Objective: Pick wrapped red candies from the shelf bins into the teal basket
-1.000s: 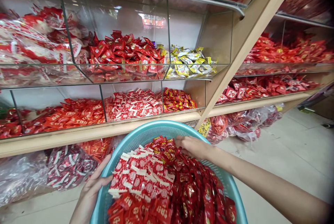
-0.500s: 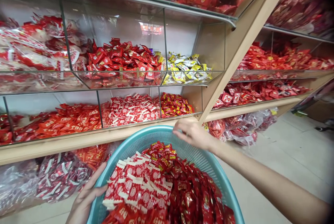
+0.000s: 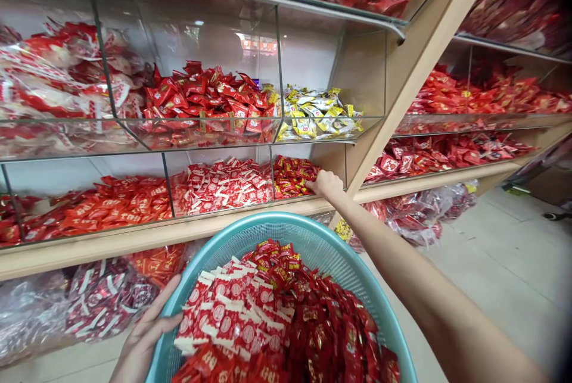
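A teal plastic basket (image 3: pixel 313 240) low in the middle holds piles of red and red-and-white wrapped candies (image 3: pixel 277 317). My left hand (image 3: pixel 143 341) grips the basket's left rim from below, fingers wrapped on the edge. My right hand (image 3: pixel 328 184) reaches forward into the lower glass compartment, fingers curled down onto the small red-and-yellow candies (image 3: pixel 292 174) there. What the fingers enclose is hidden.
Glass-fronted wooden shelves (image 3: pixel 187 228) hold bins of red candies, red-and-white candies (image 3: pixel 227 183) and yellow-white candies (image 3: pixel 315 115). A slanted wooden post (image 3: pixel 402 79) divides the shelving. Clear bags of sweets (image 3: pixel 102 299) lie on the floor below. Tiled floor (image 3: pixel 491 270) lies right.
My right hand left the basket, rose over its far rim and now sits in the lower bin of red-and-yellow candies. My left hand kept its hold on the basket.
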